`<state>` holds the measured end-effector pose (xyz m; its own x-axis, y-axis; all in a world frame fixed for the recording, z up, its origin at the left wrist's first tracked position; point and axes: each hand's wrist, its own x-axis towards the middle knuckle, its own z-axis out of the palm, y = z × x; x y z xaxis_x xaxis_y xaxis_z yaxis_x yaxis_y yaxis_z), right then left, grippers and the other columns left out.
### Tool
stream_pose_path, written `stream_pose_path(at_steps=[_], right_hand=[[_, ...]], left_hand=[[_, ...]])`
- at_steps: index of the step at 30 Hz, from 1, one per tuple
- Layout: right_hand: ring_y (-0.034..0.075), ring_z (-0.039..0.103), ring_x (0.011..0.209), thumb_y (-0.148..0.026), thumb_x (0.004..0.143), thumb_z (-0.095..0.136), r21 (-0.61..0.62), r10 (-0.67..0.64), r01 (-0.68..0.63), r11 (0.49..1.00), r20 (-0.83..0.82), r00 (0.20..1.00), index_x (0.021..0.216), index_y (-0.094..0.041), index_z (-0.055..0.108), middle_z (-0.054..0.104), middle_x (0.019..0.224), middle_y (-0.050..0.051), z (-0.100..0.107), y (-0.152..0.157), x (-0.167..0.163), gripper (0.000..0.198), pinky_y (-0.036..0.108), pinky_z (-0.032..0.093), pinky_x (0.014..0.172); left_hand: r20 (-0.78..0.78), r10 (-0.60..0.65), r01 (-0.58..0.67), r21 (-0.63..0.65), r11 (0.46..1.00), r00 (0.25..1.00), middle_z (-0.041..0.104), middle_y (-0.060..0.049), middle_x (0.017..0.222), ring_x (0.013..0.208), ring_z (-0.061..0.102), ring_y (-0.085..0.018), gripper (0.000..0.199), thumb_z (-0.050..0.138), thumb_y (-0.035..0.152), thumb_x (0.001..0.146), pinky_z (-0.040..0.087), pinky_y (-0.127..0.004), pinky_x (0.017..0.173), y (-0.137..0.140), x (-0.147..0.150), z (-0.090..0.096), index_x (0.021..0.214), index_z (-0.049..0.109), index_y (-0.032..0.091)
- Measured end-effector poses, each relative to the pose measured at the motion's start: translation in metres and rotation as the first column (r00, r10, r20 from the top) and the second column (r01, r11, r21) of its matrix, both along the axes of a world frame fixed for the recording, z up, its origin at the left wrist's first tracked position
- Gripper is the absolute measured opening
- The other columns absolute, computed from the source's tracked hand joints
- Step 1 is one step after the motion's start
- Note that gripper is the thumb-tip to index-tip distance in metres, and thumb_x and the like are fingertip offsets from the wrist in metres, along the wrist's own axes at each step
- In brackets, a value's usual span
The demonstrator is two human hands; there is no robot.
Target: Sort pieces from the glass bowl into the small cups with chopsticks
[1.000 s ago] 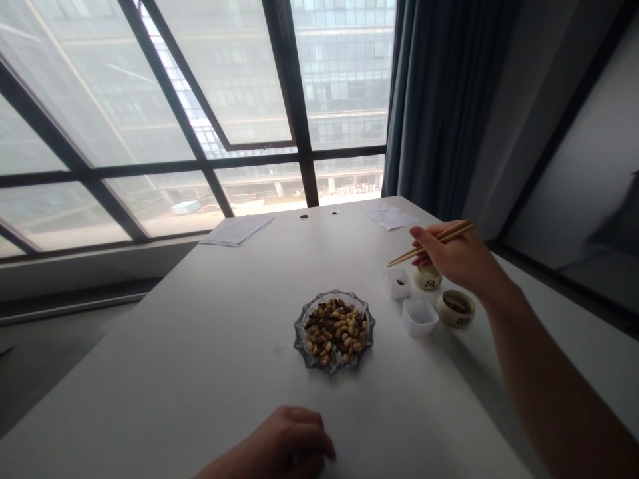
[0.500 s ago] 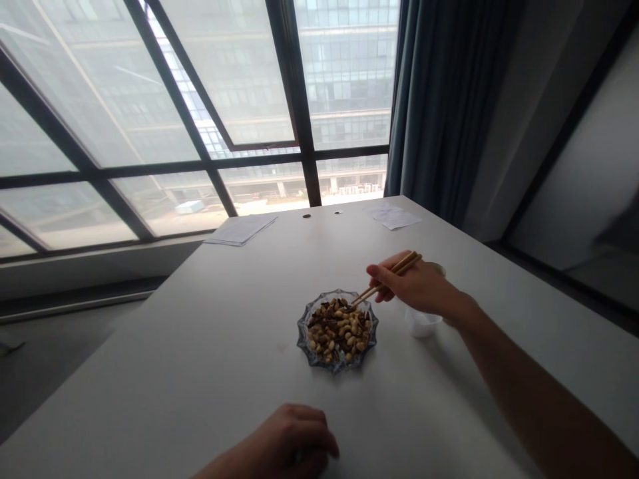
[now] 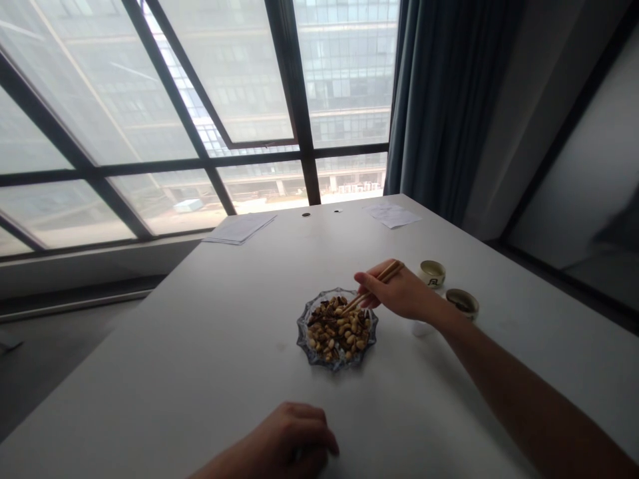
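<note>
My right hand (image 3: 392, 289) grips a pair of wooden chopsticks (image 3: 367, 293). Their tips reach into the nuts at the upper right of a clear glass bowl (image 3: 301, 342) with a scalloped rim. Shelled peanuts (image 3: 344, 329) and dark brown sticks or pieces fill the bowl together. Behind my right wrist is a small white plastic cup (image 3: 422, 328), mostly hidden. My left hand (image 3: 294, 436) rests on the table in front of the bowl, its fingers curled with nothing visible in them.
Two small ceramic cups, a pale one (image 3: 432, 274) with a dark character and one with dark contents (image 3: 464, 303), stand beyond my right forearm. Paper sheets lie at the far left (image 3: 239, 229) and far right (image 3: 394, 215) of the white table (image 3: 200, 346). Windows and a blue curtain (image 3: 439, 113) rise behind.
My right hand has moved left and slightly down, bringing the chopstick tips further over the nuts. The two ceramic cups have come into view behind it. My left hand stays put.
</note>
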<state>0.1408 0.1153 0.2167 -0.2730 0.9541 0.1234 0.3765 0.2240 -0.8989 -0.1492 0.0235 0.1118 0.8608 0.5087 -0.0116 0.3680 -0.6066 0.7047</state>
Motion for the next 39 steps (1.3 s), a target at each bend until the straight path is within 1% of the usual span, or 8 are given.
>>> stream_pose_path(at_steps=[4,8,11,13,18,28,34,39], right_hand=[[0.026,0.080,0.070,-0.064,0.090,0.070,0.025,-0.122,0.122,0.992,0.018,0.992,0.077,-0.019,0.077,0.081,0.076,0.009,0.021,-0.009,0.019,0.048,0.031,0.065,0.063],[0.028,0.080,0.069,-0.065,0.088,0.071,0.079,-0.304,0.304,0.949,-0.014,0.953,0.078,-0.021,0.078,0.081,0.079,0.012,0.041,-0.019,0.055,0.047,0.036,0.068,0.061],[0.029,0.079,0.064,-0.064,0.090,0.069,0.124,-0.408,0.398,0.909,0.066,0.911,0.074,-0.021,0.077,0.079,0.073,0.012,0.049,-0.026,0.082,0.046,0.038,0.067,0.056],[0.029,0.077,0.059,-0.062,0.089,0.071,0.116,-0.426,0.414,0.903,0.130,0.895,0.071,-0.021,0.077,0.078,0.069,0.012,0.050,-0.029,0.094,0.046,0.038,0.066,0.053],[0.029,0.077,0.061,-0.059,0.083,0.078,0.049,-0.349,0.346,0.937,0.176,0.921,0.069,-0.020,0.077,0.077,0.068,0.012,0.049,-0.034,0.098,0.041,0.037,0.066,0.054],[0.029,0.078,0.063,-0.060,0.092,0.070,0.164,-0.415,0.397,0.903,0.100,0.904,0.081,-0.021,0.078,0.080,0.075,0.011,0.051,-0.032,0.082,0.041,0.038,0.066,0.054],[0.026,0.079,0.068,-0.059,0.093,0.069,0.100,-0.243,0.237,0.966,0.055,0.968,0.081,-0.020,0.077,0.081,0.080,0.010,0.043,-0.025,0.051,0.042,0.032,0.066,0.060],[0.023,0.079,0.068,-0.055,0.098,0.063,0.071,-0.080,0.068,0.995,0.172,0.982,0.079,-0.019,0.075,0.079,0.072,0.007,0.035,-0.026,0.024,0.043,0.027,0.059,0.056]], left_hand=[[-0.003,-0.005,0.005,-0.005,1.000,1.000,0.073,-0.007,0.094,0.083,0.069,-0.018,0.021,0.057,0.022,0.096,0.051,-0.023,0.079,0.001,0.000,0.000,0.107,0.074,0.023],[-0.019,-0.004,0.004,-0.002,1.000,1.000,0.073,-0.007,0.095,0.086,0.069,-0.018,0.021,0.057,0.021,0.097,0.051,-0.023,0.080,0.001,-0.001,-0.004,0.109,0.074,0.024],[-0.012,-0.002,0.002,-0.002,1.000,1.000,0.073,-0.007,0.095,0.086,0.070,-0.018,0.022,0.057,0.021,0.097,0.051,-0.023,0.081,0.001,-0.002,-0.005,0.110,0.074,0.024],[-0.010,0.001,-0.001,0.000,1.000,1.000,0.073,-0.007,0.095,0.086,0.070,-0.018,0.022,0.057,0.020,0.096,0.051,-0.023,0.081,0.001,-0.002,-0.005,0.110,0.074,0.024],[-0.008,0.006,-0.006,0.002,1.000,1.000,0.073,-0.006,0.095,0.086,0.070,-0.017,0.024,0.058,0.016,0.094,0.051,-0.022,0.081,0.000,-0.001,-0.002,0.109,0.074,0.025],[-0.011,0.010,-0.010,0.008,1.000,1.000,0.073,-0.005,0.095,0.086,0.070,-0.017,0.027,0.057,0.013,0.091,0.051,-0.022,0.081,0.000,-0.001,-0.001,0.110,0.074,0.024],[-0.015,0.001,-0.001,0.009,1.000,1.000,0.073,-0.005,0.097,0.088,0.070,-0.017,0.030,0.057,0.010,0.090,0.050,-0.021,0.083,-0.001,-0.003,-0.003,0.111,0.073,0.025],[0.008,-0.007,0.006,0.022,1.000,1.000,0.073,-0.004,0.095,0.085,0.069,-0.016,0.030,0.056,0.010,0.090,0.050,-0.021,0.082,0.000,-0.004,-0.008,0.110,0.073,0.025]])
